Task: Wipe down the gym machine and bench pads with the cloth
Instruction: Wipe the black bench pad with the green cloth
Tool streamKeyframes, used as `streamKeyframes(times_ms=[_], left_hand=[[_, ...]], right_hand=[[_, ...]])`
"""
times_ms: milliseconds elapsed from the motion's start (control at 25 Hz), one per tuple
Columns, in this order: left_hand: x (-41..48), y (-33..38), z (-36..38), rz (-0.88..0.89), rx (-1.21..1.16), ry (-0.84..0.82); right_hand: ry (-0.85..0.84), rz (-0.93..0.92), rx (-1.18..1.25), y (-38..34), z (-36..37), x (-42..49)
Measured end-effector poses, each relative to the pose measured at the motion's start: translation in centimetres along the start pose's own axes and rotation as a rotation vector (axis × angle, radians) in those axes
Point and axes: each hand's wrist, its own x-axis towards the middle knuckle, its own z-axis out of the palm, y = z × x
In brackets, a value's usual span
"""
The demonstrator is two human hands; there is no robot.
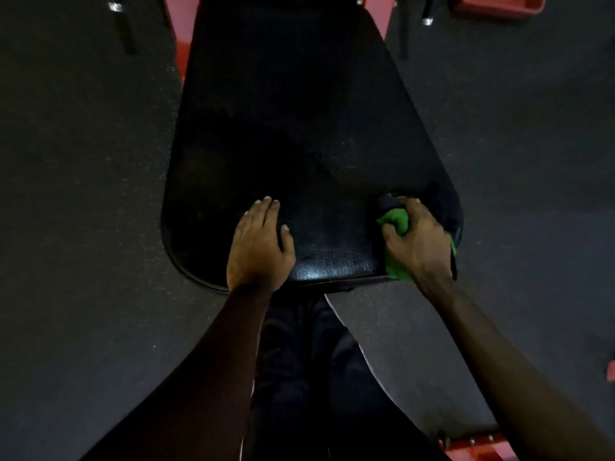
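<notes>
The left hand [258, 246] was laid flat, fingers apart, on the black bench pad [299, 128]. The green cloth [396, 247] was clamped in the right hand [416, 241], pressed on the pad's near right corner.

A dark speckled rubber gym floor [83, 194] fills both sides of the view. Red painted metal frame bars [181, 34] angle out at the top, left and right. A short black strut with a shiny metal end [121, 24] stands at upper left, another [427, 19] at upper right. A red metal base plate with bolts [476, 444] sits at the lower right edge.
</notes>
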Motion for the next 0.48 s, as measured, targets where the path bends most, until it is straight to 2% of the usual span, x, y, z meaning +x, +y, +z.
streamKeyframes(times_ms=[120,240,400,480], left_hand=[[0.0,-0.2,0.0,0.000,0.000,-0.005],[-0.1,-0.1,0.2,0.001,0.002,-0.007],[0.0,-0.2,0.3,-0.001,0.010,-0.011],[0.0,-0.1,0.3,-0.005,0.006,-0.010]], right_hand=[[0.056,0.000,0.024,1.1,-0.3,-2.2],[0.135,0.066,-0.025,0.2,1.2,0.6],[0.095,0.109,-0.047,-2.6,2.5,6.4],[0.062,0.100,-0.065,-3.2,2.6,6.5]])
